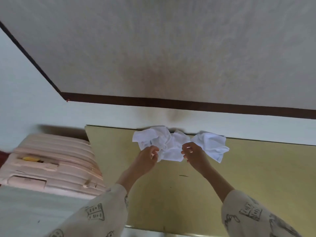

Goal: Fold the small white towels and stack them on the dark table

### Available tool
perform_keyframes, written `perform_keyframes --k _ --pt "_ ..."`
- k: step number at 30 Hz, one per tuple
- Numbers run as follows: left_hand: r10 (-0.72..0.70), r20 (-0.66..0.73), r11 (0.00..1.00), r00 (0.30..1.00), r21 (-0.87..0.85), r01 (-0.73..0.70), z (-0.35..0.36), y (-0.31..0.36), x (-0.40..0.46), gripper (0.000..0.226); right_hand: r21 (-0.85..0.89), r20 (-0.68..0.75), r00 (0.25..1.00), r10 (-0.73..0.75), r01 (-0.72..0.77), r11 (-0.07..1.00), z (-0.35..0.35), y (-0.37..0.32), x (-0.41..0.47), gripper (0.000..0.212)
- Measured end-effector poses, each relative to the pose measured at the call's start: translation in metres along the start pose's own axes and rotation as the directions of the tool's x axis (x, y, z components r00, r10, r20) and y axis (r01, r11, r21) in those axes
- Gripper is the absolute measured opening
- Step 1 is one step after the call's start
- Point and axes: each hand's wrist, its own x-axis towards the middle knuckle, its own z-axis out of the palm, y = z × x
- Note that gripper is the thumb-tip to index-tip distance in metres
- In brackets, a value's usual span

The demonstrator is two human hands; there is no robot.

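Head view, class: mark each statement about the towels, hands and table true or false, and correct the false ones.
1. The white towels lie crumpled at the table's far edge. True.
2. A neat folded stack stands on the table. False: no stack shows.
3. Both the left hand and right hand touch the towels. True.
4. The pink suitcase is right of the table. False: it is left.

Your left hand (150, 155) and right hand (193, 153) both pinch the near edge of the crumpled small white cloth towels (177, 144), heaped at the far edge of the olive-yellow bench (248, 168); a ribbed pink suitcase (51, 165) sits left.
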Motion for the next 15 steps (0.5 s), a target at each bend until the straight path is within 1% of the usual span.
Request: perform_keyframes --k 3,5,6,7,9,10,11,13,15 --pt "-0.099 0.027 0.994 0.995 0.043 0.097 0.026 -0.007 0.034 0.034 -0.112 0.023 0.998 0.054 -0.051 0.992 0.002 0.020 0.032 0.023" --pt "-0.140 -0.010 0.987 0.990 0.080 0.140 0.042 -0.014 0.056 0.042 -0.147 0.048 0.996 0.079 -0.071 0.987 0.006 0.030 0.052 0.029" --pt "-0.123 -0.048 0.983 0.991 0.131 0.128 0.049 -0.017 0.067 0.048 -0.158 0.060 0.994 0.088 -0.078 0.984 0.008 0.037 0.061 0.030" --pt "-0.071 -0.081 0.973 0.994 0.216 0.087 0.054 -0.020 0.077 0.054 -0.164 0.071 0.993 0.097 -0.084 0.983 0.011 0.042 0.068 0.030" --pt "0.043 -0.086 0.920 0.995 0.392 -0.006 0.061 -0.024 0.096 0.063 -0.156 0.093 0.990 0.103 -0.087 0.984 0.016 0.051 0.079 0.030" --pt "0.066 -0.078 0.897 0.995 0.441 -0.025 0.061 -0.024 0.104 0.063 -0.154 0.103 0.989 0.106 -0.089 0.984 0.018 0.055 0.083 0.030" --pt "0.084 -0.084 0.881 0.993 0.472 -0.035 0.060 -0.024 0.111 0.057 -0.154 0.112 0.987 0.112 -0.094 0.984 0.021 0.058 0.086 0.030" --pt "0.169 -0.151 0.850 0.974 0.523 -0.066 0.055 -0.025 0.120 0.035 -0.153 0.126 0.986 0.109 -0.089 0.984 0.025 0.060 0.090 0.031" --pt "0.255 -0.224 0.835 0.941 0.542 -0.098 0.046 -0.027 0.124 0.019 -0.157 0.122 0.991 0.062 -0.042 0.987 0.028 0.056 0.092 0.034"
